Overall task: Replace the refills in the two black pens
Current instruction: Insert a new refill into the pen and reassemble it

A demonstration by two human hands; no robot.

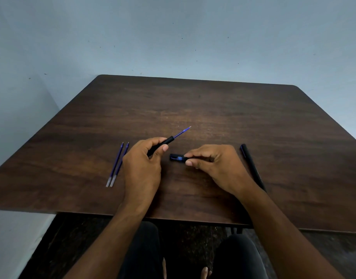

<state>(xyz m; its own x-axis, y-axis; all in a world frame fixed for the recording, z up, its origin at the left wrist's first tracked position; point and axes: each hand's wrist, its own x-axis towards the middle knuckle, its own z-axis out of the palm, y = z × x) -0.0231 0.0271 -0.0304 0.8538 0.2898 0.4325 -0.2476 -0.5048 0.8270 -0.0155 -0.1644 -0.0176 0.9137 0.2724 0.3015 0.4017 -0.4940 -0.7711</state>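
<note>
no text, label, brand, number or sign can be read anywhere in the view. no print can be made out on the black pen (pixel 253 167) lying on the table (pixel 233 117), nor on the two refills (pixel 117 165).

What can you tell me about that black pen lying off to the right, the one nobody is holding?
The second black pen is slim, matte and dark, like plastic, with a faint purple clip line near its far end. It looks whole, lying flat on the brown wooden table, angled away from the person. It sits beside the right hand; whether the wrist touches it cannot be told.
</note>
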